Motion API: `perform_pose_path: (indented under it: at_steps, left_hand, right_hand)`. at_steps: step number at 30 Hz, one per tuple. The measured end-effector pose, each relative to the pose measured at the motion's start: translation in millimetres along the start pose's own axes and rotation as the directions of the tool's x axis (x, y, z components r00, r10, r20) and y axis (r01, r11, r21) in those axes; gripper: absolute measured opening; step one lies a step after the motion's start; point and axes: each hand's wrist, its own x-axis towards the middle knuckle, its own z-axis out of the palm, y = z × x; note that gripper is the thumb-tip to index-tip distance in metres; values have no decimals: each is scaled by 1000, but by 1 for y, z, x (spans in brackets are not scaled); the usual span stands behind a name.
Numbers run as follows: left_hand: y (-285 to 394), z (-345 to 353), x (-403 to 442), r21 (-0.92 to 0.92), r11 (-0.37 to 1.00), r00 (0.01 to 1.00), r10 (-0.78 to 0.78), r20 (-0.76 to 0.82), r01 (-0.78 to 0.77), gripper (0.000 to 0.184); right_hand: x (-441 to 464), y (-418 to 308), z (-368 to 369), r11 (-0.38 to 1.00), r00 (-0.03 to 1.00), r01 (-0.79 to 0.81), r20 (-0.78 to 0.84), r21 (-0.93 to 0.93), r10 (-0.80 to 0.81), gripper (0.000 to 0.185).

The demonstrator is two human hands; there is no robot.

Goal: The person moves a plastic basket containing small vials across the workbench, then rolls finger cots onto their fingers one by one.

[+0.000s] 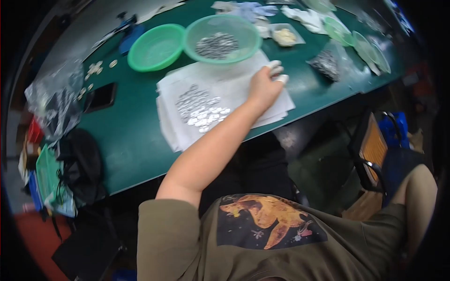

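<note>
My left hand (268, 85) reaches over the right part of a stack of white paper sheets (168, 131), white covers on its fingertips. Its fingers are curled together, and what they hold, if anything, is hidden. Many small, shiny silver-grey round pieces (199, 107) lie spread on the left part of the paper, near my forearm. Just beyond the hand, a translucent green bowl (251, 49) holds a heap of similar grey pieces (216, 46). My right arm (422, 201) bends at the right edge, with its hand out of view.
A bright green basin (136, 61) stands left of the bowl. Farther left are a phone (101, 96) and clear plastic bag (56, 100). To the right are a dish of cream-coloured pieces (284, 37) and a bag of dark pieces (325, 65). A chair (370, 145) stands beside the table.
</note>
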Motion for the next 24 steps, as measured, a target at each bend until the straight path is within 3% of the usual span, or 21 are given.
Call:
perform_pose_path:
  at_steps: [2, 4, 12, 22, 24]
  left_hand:
    - [11, -1, -5, -98, 990, 995, -97, 18, 98, 52]
    - [9, -4, -3, -77, 996, 998, -47, 47, 50, 53]
    - [29, -5, -9, -96, 982, 985, -153, 74, 160, 51]
    - [32, -5, -9, -96, 975, 978, -195, 69, 201, 52]
    - [29, -6, -9, -95, 983, 986, -147, 83, 154, 53]
  right_hand:
    - [16, -9, -14, 997, 998, 46, 53, -69, -42, 36]
    - [22, -16, -24, 992, 996, 54, 80, -113, -45, 36]
    - [59, -45, -50, 953, 972, 180, 192, -244, -135, 36]
    - [76, -54, -57, 936, 955, 231, 249, -266, -165, 37]
    - [74, -53, -55, 940, 956, 219, 252, -263, -152, 37]
